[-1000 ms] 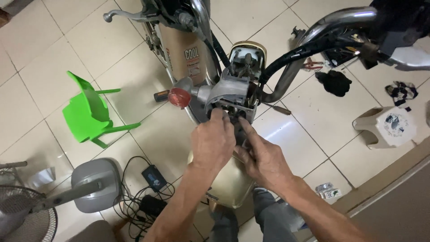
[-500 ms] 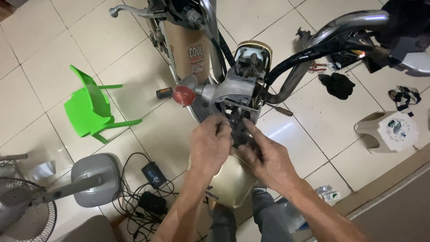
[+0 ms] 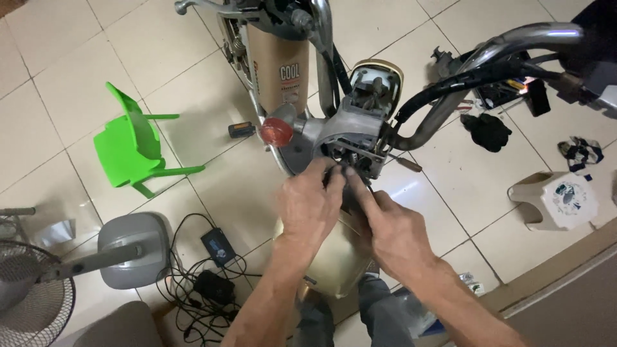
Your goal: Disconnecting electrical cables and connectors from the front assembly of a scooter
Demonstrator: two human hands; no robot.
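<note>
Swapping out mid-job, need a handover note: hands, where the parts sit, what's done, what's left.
Left hand and right hand: both bare, fingertips pinching the dark wiring at the open underside of the scooter's grey headlight housing. What they grip is too small to tell.
Done: housing is open, internals exposed. The orange turn signal is on.
Left: wiring not tucked in, housing not closed.
Around: cream fender under the hands, green plastic chair on the floor to the left.

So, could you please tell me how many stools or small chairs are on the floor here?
2: a green plastic chair lies tipped over at left, and a white stool stands at right. Others may be out of frame.
</note>
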